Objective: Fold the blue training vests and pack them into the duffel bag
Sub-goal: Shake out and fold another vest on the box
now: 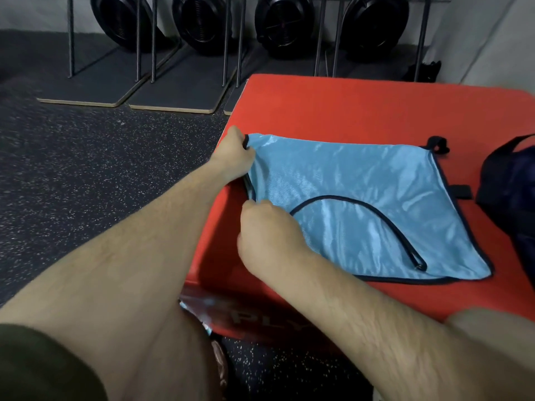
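Note:
A light blue training vest (362,192) with dark trim lies spread on the red padded box (362,108). My left hand (233,153) pinches the vest's far left corner. My right hand (267,230) grips the vest's near left edge, fingers curled over the trim. The dark navy duffel bag (512,192) sits at the right edge of the box, only partly in view.
The dark speckled rubber floor (101,175) lies to the left of the box. Along the back wall stand several black fan-wheel machines (199,24) on metal frames with flat boards (173,96) at their feet. A black strap (461,192) lies beside the bag.

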A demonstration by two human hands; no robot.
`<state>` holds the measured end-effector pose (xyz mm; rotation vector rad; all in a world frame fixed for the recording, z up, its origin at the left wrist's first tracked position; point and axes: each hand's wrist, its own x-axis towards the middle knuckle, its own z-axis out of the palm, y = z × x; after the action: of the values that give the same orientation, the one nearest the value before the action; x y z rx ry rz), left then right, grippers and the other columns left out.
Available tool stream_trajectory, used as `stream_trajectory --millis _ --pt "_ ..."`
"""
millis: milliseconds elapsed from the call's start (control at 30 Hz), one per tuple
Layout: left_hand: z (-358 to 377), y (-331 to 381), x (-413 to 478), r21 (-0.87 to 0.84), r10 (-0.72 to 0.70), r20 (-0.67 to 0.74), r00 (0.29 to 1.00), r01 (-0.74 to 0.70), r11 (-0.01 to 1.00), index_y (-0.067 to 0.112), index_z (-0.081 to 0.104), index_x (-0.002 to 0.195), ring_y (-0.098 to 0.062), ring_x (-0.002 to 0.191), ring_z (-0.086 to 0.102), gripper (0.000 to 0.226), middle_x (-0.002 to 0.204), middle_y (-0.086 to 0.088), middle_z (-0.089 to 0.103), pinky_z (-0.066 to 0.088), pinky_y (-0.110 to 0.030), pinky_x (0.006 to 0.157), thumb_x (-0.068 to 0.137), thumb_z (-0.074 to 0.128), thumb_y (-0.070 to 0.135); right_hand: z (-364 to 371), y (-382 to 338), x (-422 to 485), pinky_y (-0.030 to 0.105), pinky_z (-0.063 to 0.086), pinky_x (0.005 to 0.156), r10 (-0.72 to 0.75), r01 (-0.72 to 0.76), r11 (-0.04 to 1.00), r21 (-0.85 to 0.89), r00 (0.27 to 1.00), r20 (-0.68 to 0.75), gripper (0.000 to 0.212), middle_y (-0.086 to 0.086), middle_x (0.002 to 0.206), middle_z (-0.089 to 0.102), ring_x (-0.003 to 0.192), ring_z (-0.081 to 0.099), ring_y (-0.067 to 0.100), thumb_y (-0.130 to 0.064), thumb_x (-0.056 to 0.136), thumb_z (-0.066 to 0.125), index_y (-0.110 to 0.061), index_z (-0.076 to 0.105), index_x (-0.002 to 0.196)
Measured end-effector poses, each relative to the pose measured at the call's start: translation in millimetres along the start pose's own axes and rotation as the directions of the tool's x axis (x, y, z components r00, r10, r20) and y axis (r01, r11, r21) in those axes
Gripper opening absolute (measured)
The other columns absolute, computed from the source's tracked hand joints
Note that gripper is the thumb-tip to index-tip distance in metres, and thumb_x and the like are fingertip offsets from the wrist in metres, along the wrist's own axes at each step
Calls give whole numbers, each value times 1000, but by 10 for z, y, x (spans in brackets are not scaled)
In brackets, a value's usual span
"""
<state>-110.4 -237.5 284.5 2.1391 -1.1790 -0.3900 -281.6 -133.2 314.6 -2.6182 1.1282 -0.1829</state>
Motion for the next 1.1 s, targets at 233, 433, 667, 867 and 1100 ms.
stream_trajectory --millis 233,433,667,867,1100 --pt "-440 -69 12 -313 -114 -131 985 69 947 22 59 94 -10 60 45 17 79 5 54 37 -18 48 84 59 9 11 -231 90 35 51 94 52 -67 800 596 998 42 28 1 115 69 107 62 23 -10 90 57 -21 68 113" --pt "-633 203 -83 -373 -27 -101 995 -13 928 22 74 107 -12 79 53 24 96 1 65 45 -26 65 93 54 19 -272 -200 -1 24 42 68 45 -97 635 766 995 88 53 0 112 65 83 54 18 -4 84 53 -23 62 132" --pt "-228 808 -199 -202 158 -45 986 -164 966 20 68 117 -14 75 57 35 112 -3 65 42 -9 47 89 53 4 -437 271 -372 30 49 76 159 -123 701 703 987 14 62 5 130 61 91 60 22 -7 84 54 -26 51 143" --pt "380 1301 -347 -79 310 75 948 -304 949 18 63 124 -16 82 60 41 123 -1 60 43 -12 59 87 54 2 -434 840 -756 37 52 91 299 -223 724 653 954 -6 63 -11 148 40 101 60 18 -10 90 56 -28 44 149" --pt "1038 1596 -492 77 403 246 882 -432 899 16 58 131 -28 108 56 44 126 -12 48 42 -28 89 90 53 3 -346 1308 -1003 28 39 109 379 -333 800 499 925 10 63 -4 150 40 132 47 13 -10 89 55 -20 42 151"
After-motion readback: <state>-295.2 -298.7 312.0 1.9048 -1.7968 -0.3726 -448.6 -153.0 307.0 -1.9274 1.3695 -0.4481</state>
